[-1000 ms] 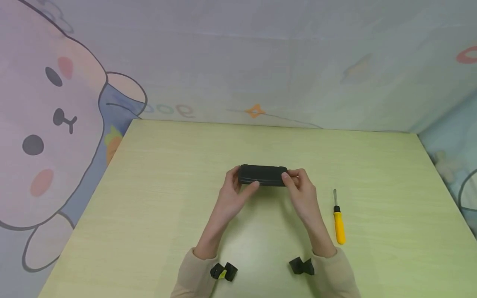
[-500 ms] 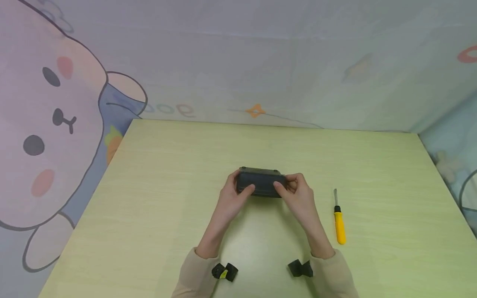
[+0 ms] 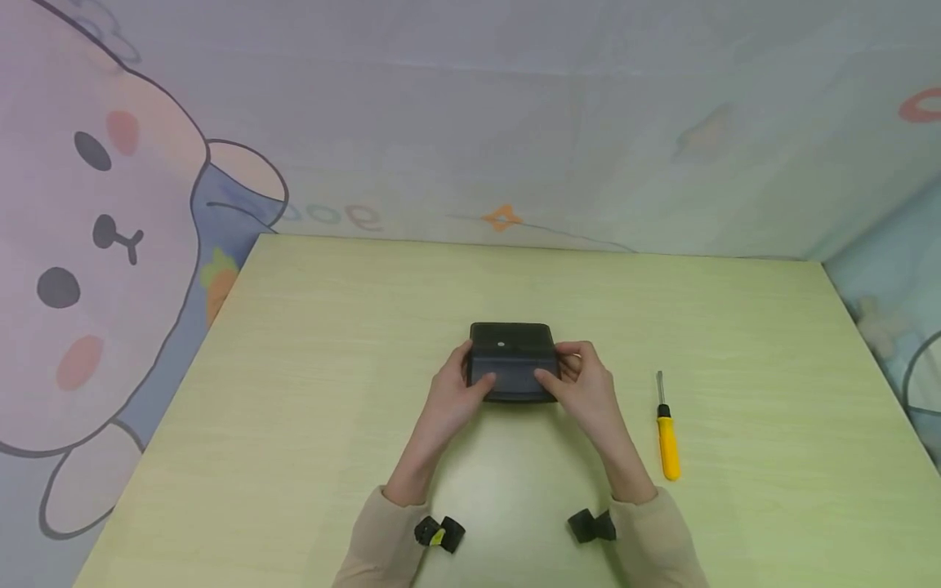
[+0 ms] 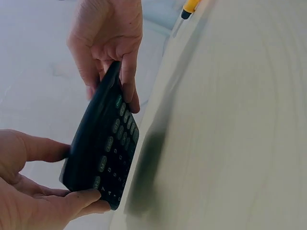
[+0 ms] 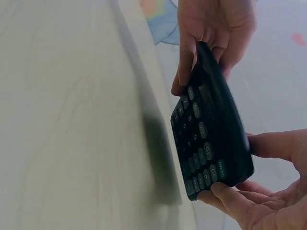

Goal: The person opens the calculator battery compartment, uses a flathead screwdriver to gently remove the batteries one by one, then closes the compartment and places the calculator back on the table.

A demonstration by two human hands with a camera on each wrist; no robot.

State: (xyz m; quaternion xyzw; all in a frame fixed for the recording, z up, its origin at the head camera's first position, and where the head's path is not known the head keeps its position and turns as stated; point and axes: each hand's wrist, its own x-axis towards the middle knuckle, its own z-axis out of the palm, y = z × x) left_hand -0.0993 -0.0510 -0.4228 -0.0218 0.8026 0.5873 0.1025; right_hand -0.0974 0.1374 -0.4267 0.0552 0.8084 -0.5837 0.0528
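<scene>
A black calculator [image 3: 515, 347] is held up over the middle of the table, its plain back turned toward the head camera. My left hand [image 3: 453, 398] grips its left end, thumb lying on the back and fingers under the key side. The opposite end is pinched in the same way by my right hand [image 3: 590, 392]. Both wrist views show the keys [image 4: 117, 143] facing down toward the tabletop, with the calculator's shadow below. In the right wrist view an ON/AC key [image 5: 221, 168] is close to my right fingertips.
To the right of my right hand lies a screwdriver [image 3: 667, 445] with a yellow handle, tip pointing away. The pale wooden table [image 3: 331, 327] meets a printed cloth backdrop [image 3: 441, 122] at its far edge. Black wrist-worn devices [image 3: 441, 535] sit by both sleeves.
The calculator has been tilted from a nearly edge-on view so its back now shows broadly. Both thumbs have shifted slightly toward me along with it, and the right thumb moved inward. The screwdriver stays put.
</scene>
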